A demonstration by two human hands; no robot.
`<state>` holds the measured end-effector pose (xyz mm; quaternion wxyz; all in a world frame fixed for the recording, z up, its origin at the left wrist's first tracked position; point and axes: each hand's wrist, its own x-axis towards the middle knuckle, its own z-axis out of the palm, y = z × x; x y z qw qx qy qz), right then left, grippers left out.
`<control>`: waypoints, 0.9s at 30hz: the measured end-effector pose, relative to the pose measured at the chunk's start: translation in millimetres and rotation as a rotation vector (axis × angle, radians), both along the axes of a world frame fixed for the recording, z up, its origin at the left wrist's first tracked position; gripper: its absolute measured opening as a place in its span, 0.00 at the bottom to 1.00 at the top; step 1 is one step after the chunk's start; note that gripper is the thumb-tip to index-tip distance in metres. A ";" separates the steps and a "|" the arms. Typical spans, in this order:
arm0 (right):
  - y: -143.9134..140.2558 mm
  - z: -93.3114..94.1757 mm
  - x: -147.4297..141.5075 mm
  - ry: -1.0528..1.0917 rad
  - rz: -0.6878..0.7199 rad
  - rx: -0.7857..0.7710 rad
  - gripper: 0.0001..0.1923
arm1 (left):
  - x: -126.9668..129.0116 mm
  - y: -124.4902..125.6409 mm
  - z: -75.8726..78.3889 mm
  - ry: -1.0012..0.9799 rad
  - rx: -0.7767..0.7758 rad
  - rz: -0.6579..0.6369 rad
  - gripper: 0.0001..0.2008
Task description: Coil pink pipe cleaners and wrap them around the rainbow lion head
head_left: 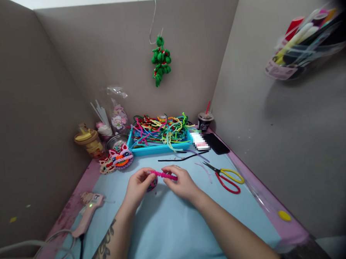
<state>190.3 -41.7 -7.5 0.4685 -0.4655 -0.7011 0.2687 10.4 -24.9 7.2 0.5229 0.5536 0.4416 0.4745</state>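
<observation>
Between my two hands runs a bright pink pipe cleaner (163, 175), crimped or coiled along its length. My left hand (140, 184) pinches its left end between thumb and fingers. At the other end, my right hand (180, 182) has thumb and fingertips closed on it. Just beneath the left fingertips is a small dark round piece with pink and teal on it (152, 184), partly hidden; whether it is joined to the pink strand I cannot tell. Two lion-head pipe-cleaner pieces, one purple and orange (122, 157) and one cream and red (107, 165), lie beyond my left hand.
A blue tray (159, 148) heaped with coloured pipe cleaners stands at the back. Red-and-yellow-handled scissors (226, 177) lie open at right, near a black phone (217, 143) and a drink cup (205, 122). A pink glue gun (89, 213) with a cable rests at left. Partition walls enclose the desk.
</observation>
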 end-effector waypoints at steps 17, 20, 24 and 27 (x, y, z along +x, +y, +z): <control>3.5 0.1 13.6 -0.273 -0.052 -0.038 0.10 | -16.6 16.8 3.2 -0.459 -0.115 0.218 0.21; 3.2 -0.4 14.2 -0.345 -0.048 0.011 0.10 | -13.9 15.3 0.7 -0.380 -0.111 0.227 0.24; 1.2 -0.1 13.9 -0.320 -0.037 0.044 0.11 | -11.3 13.0 -1.7 -0.301 -0.112 0.217 0.26; -0.7 1.3 12.3 -0.284 -0.019 0.036 0.12 | -10.6 11.5 -2.7 -0.289 -0.089 0.191 0.26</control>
